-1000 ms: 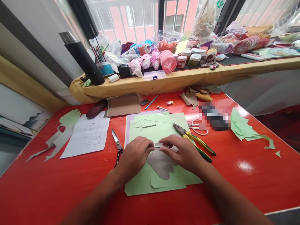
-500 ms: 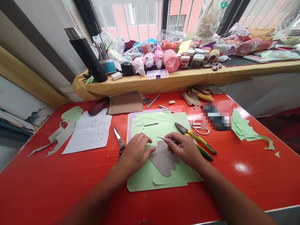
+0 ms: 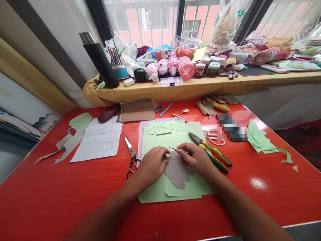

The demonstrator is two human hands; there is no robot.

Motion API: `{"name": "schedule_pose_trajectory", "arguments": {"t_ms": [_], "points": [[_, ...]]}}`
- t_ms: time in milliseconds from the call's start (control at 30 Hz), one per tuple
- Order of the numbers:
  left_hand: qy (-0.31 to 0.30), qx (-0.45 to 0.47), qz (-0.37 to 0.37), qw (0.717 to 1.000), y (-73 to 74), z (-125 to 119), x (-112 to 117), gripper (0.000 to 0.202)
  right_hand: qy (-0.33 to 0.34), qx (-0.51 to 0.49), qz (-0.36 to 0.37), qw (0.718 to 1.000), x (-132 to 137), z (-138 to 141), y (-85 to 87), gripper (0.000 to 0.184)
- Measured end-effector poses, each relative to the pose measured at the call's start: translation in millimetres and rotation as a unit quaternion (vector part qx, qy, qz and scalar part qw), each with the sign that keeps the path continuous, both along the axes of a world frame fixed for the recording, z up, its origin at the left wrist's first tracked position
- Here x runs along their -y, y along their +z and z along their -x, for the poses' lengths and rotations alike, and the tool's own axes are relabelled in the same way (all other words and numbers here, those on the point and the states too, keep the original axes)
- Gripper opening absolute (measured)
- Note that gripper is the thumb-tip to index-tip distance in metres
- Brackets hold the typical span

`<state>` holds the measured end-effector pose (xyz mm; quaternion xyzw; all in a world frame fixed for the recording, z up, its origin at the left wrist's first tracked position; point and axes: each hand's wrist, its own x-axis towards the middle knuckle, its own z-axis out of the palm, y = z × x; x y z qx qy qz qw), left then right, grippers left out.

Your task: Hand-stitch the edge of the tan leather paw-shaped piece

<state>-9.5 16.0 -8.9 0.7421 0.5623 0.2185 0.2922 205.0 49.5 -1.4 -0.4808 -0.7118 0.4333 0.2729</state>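
– what has just changed?
– the left hand [image 3: 153,164] is off the slim, silver, pencil-like metal rod [image 3: 173,148]; only the right hand [image 3: 197,158] has it, pinched between thumb and fingers, its thin tip pointing left.

– and the left hand?
– loosely curled, thumb a little apart from the fingers, with nothing visible between them.

– what does that mean for the work?
– in my judgement, one hand can now steer the rod, leaving the other spare to steady the flat grey piece with a wavy lower edge [image 3: 177,174].

– where is that piece?
– between and below the hands, on pale green paper sheets [image 3: 154,195] over the glossy red table [image 3: 60,190]. whether the left thumb touches its edge, i cannot tell.

– what differs from the earlier frame?
– a second ago both hands met at the rod; now there is a gap. the view has shifted slightly – more of the silver-bladed, black-handled scissors [image 3: 131,160] shows beside the left forearm. the yellow-and-green-handled steel pliers [image 3: 215,151] stay beside the right hand.
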Motion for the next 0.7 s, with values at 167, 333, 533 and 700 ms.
{"name": "schedule_pose_trajectory", "arguments": {"t_ms": [167, 333, 533, 700], "points": [[-0.005, -0.012, -0.002, 1.000, 2.0, -0.8, -0.4, 0.008, -0.022, -0.032, -0.001, 0.999, -0.7, -2.9, -2.7, 0.028], [0.015, 0.090, 0.024, 0.996, 8.0, -2.7, 2.3, 0.006, -0.067, -0.100, 0.019, 0.993, -2.9, -7.6, -3.9, 0.033], [0.098, 0.307, 0.167, 0.932, 2.1, -10.4, -4.8, 0.015, -0.061, -0.116, 0.028, 0.991, -1.2, -6.7, -3.3, 0.034], [0.098, 0.394, 0.249, 0.879, 1.0, -1.0, -8.2, 0.060, -0.050, -0.108, 0.027, 0.993, -0.8, -6.9, -4.6, 0.033]]}}
